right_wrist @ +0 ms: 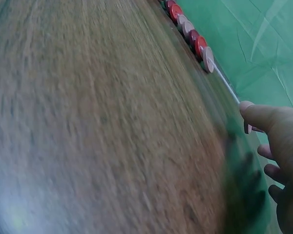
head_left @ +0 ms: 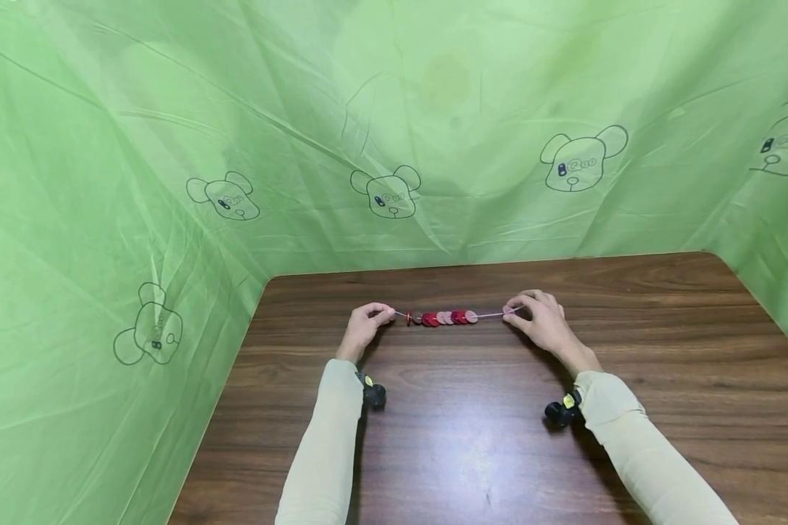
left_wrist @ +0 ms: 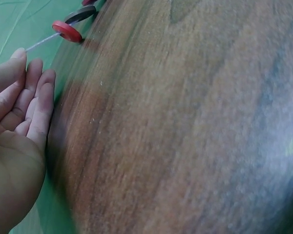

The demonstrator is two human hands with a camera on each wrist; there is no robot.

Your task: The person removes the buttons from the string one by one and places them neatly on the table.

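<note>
A row of round buttons (head_left: 443, 319) in red, pink and dark brown is threaded on a thin pale string (head_left: 489, 315) stretched between both hands. My left hand (head_left: 365, 327) pinches the string's left end between thumb and fingers. Closest to it, a red button (left_wrist: 67, 31) stands on edge, apart from the fingertips, with a dark button (left_wrist: 81, 15) behind it. My right hand (head_left: 543, 324) pinches the other end, with bare string between its fingertips and a pink button (right_wrist: 208, 60). Another pink disc (right_wrist: 247, 127) shows at the right fingertips, partly hidden by the thumb.
Underneath is a brown wood-grain table (head_left: 433, 408). Green sheeting (head_left: 473, 226) printed with bear heads hangs behind it and along its left side. Dark wrist cameras sit on the left wrist (head_left: 373, 394) and the right wrist (head_left: 562, 410), below pale sleeves.
</note>
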